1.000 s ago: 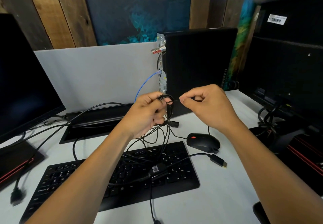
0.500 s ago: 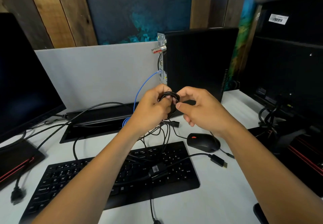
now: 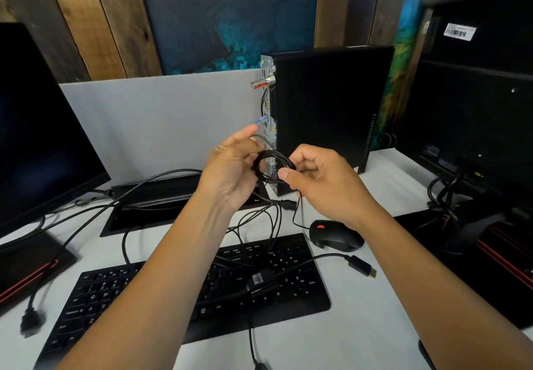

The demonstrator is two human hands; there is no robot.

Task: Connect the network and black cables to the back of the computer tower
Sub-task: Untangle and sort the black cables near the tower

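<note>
1. Hands meet in front of the computer tower (image 3: 331,107), which stands upright on the white table (image 3: 360,326).
2. Left hand (image 3: 230,173) and right hand (image 3: 320,179) both hold a coiled black cable (image 3: 272,166), fingers curled round its loop.
3. Blue network cable (image 3: 259,121) is plugged into the tower's rear panel, just above the hands.
4. Keyboard (image 3: 115,297) and mouse (image 3: 336,235) lie below, amid loose black leads.
</note>
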